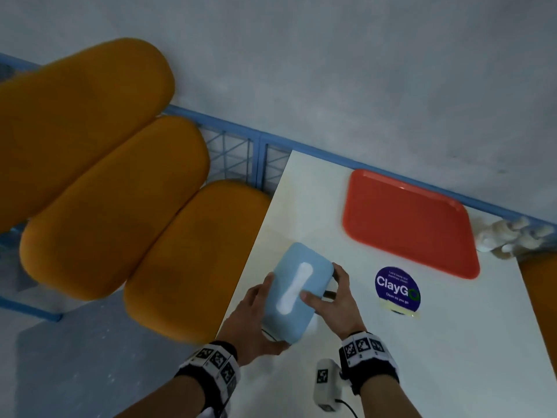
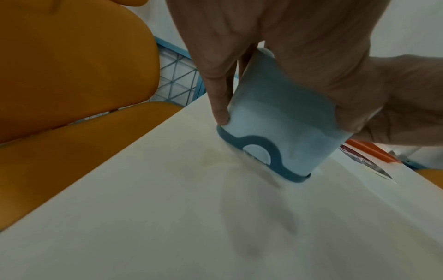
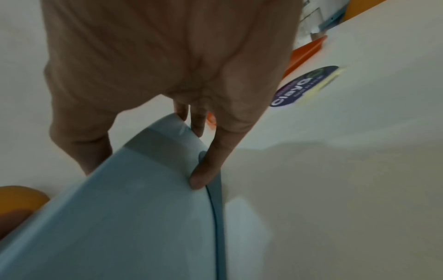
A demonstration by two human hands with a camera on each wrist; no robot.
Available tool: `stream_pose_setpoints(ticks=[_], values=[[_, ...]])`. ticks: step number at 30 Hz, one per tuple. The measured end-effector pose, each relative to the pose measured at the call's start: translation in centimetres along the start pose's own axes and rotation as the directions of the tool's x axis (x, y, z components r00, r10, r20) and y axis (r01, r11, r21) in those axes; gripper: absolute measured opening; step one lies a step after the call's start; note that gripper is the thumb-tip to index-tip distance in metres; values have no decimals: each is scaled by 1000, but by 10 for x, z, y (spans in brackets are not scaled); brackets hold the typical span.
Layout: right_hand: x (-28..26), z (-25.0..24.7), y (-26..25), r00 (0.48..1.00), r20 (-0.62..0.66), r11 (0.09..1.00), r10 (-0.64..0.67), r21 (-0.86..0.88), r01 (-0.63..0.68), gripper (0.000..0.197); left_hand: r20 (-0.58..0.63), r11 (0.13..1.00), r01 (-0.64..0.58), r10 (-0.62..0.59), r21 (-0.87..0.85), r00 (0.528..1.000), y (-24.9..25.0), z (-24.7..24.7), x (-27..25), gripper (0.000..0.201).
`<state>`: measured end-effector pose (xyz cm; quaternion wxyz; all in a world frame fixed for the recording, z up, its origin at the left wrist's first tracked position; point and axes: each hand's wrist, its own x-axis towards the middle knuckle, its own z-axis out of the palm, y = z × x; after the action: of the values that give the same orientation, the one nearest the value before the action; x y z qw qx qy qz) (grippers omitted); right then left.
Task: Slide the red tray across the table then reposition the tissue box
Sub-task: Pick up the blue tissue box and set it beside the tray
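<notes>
A light blue tissue box (image 1: 297,292) with a white slot on top sits near the table's left edge, held between both hands. My left hand (image 1: 259,321) grips its near-left side, fingers curled round the end (image 2: 282,136). My right hand (image 1: 331,294) grips its right side, thumb on the top and fingers down the side wall (image 3: 167,189). The box's darker blue base rests on the table in the left wrist view. The red tray (image 1: 410,221) lies flat at the far side of the white table (image 1: 452,342), apart from both hands.
A round purple "ClayGO" sticker (image 1: 397,289) is on the table between box and tray. Three orange seat cushions (image 1: 111,206) stand left of the table. A blue metal rail (image 1: 259,158) runs behind. A white bundle (image 1: 506,236) sits at the tray's right.
</notes>
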<state>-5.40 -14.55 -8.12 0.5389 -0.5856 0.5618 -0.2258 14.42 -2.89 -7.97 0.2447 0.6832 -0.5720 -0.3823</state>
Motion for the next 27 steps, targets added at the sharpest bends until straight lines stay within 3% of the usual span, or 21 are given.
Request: stream_pose_setpoints(ticks=[5, 12, 18, 22, 27], values=[[58, -12, -37, 997, -36, 998, -67, 11, 67, 89, -29, 1000, -8, 7, -12, 1000, 11, -26, 60, 136], [173, -39, -76, 994, -29, 993, -102, 51, 104, 75, 4, 997, 22, -23, 78, 1000, 35, -68, 187, 138], [270, -58, -79, 994, -46, 994, -103, -42, 101, 104, 23, 990, 27, -31, 140, 999, 46, -88, 284, 138], [316, -68, -73, 993, -70, 995, -92, -42, 90, 101, 49, 987, -3, -5, 160, 999, 42, -89, 333, 140], [337, -73, -83, 990, -95, 988, -108, -121, 96, 92, 70, 978, -45, 32, 206, 997, 33, -97, 366, 141]])
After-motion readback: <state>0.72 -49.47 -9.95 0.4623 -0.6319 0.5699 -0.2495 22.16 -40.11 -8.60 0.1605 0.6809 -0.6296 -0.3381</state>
